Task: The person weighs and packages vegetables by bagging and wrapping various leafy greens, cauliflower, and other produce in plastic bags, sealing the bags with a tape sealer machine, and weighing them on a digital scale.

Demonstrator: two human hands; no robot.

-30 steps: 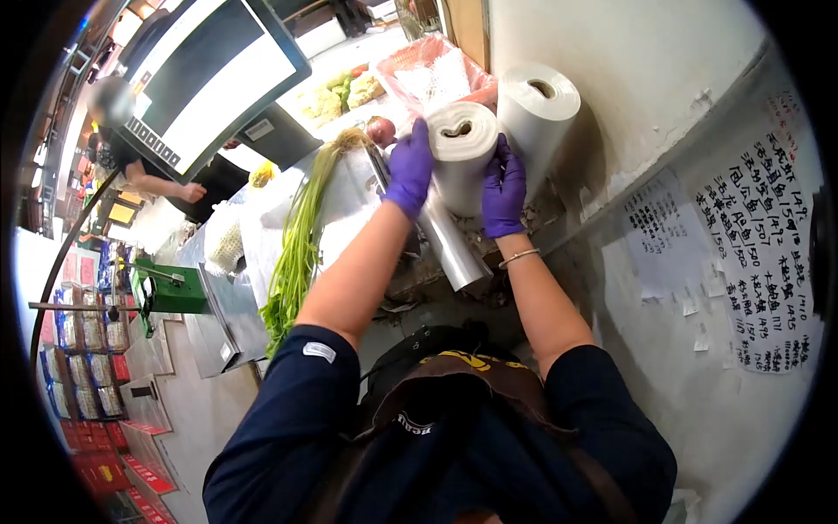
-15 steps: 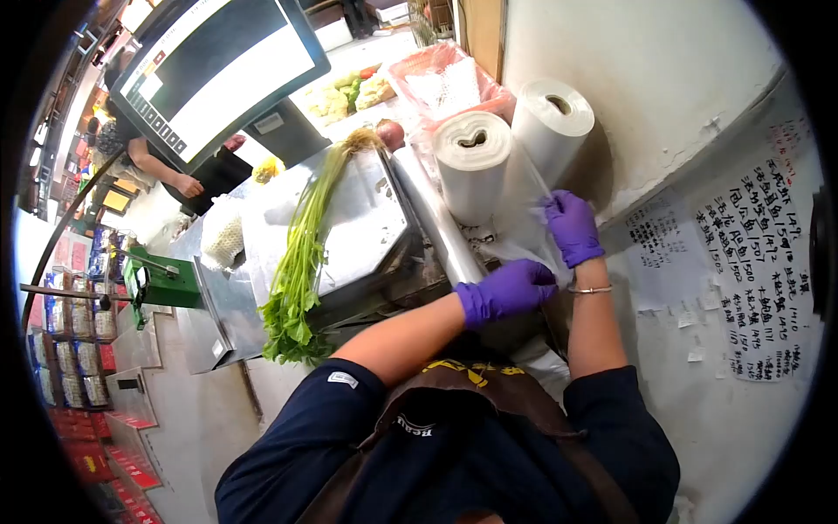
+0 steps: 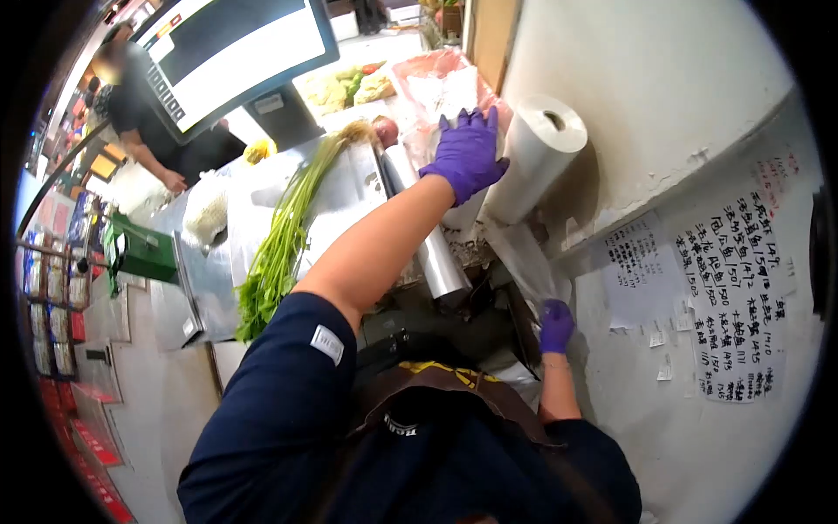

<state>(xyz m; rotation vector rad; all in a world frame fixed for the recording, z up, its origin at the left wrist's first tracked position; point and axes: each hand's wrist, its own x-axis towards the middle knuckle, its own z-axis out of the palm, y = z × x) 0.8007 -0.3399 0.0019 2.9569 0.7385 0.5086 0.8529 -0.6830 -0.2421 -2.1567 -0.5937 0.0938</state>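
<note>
My left hand [image 3: 467, 159], in a purple glove, lies with fingers spread over the top of a white roll of plastic bags [image 3: 464, 215], hiding most of it. Lower on the right, my right hand [image 3: 556, 327], gloved alike, is closed on the end of a clear plastic bag [image 3: 528, 262] stretched down from the rolls. Just right of my left hand stands a second plastic roll [image 3: 543, 162]. A long roll of film [image 3: 441, 262] lies along the scale's edge. Celery [image 3: 292, 214] rests on the metal scale [image 3: 349, 188], its leaves toward me.
A monitor [image 3: 240, 57] stands at the upper left, with another person [image 3: 144, 113] behind it. A red onion [image 3: 384, 131], a pink-lined basket [image 3: 419, 70] and a green device [image 3: 140, 246] are nearby. The wall with handwritten sheets [image 3: 646, 271] bounds the right side.
My left hand has moved up and away from beside my right hand onto the nearer roll, its fingers opening. My right hand has pulled downward, drawing the plastic bag with it.
</note>
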